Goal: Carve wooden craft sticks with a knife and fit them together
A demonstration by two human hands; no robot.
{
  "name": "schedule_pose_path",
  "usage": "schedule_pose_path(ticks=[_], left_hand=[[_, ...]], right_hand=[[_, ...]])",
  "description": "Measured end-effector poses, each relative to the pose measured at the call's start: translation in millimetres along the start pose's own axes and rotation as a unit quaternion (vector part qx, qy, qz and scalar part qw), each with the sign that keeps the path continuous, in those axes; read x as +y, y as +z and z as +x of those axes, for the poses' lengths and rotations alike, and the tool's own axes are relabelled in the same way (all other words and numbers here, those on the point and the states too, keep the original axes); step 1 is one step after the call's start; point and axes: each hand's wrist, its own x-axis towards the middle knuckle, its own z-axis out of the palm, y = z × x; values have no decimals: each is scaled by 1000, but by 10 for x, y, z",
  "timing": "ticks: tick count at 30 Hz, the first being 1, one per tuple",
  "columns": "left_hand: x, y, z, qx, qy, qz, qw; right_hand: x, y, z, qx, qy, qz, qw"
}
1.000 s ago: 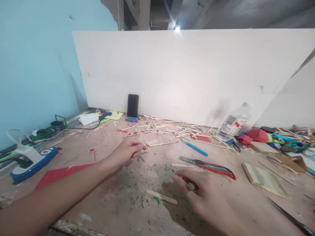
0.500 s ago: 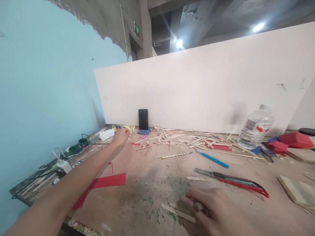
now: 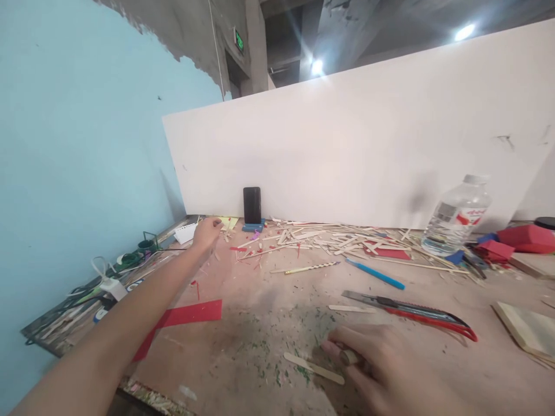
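At the littered workbench (image 3: 260,312), I stretch my left hand (image 3: 207,233), loosely curled and empty, toward ten o'clock by the white card (image 3: 185,233); my right hand (image 3: 381,364) pinches a small stub beside a wooden stick (image 3: 313,368), nothing assembled.

A phone (image 3: 252,204) stood against the white board (image 3: 368,144). A bottle (image 3: 457,216), blue stick (image 3: 375,274) and cutter (image 3: 407,308) lay on the desk (image 3: 260,323).

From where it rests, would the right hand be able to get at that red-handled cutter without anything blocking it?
Probably yes. The right hand rests on the table, and the cutter lies just beyond its fingers. Only bare tabletop and a thin wooden stick lie between them.
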Motion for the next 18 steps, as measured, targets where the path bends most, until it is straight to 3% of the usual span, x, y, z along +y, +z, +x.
schedule_pose_path(ticks=[6, 11, 15, 18], left_hand=[[-46, -140, -224, 13, -10, -12, 1000], [187, -197, -468, -15, 43, -47, 998], [538, -135, -1060, -106, 176, -91, 974], [807, -83, -1734, -237, 323, -103, 910]], right_hand=[[45, 7, 13, 22, -14, 10, 1000], [35, 20, 5, 55, -23, 23, 998], [-4, -33, -25, 127, -8, 47, 991], [28, -126, -71, 207, 13, 66, 976]])
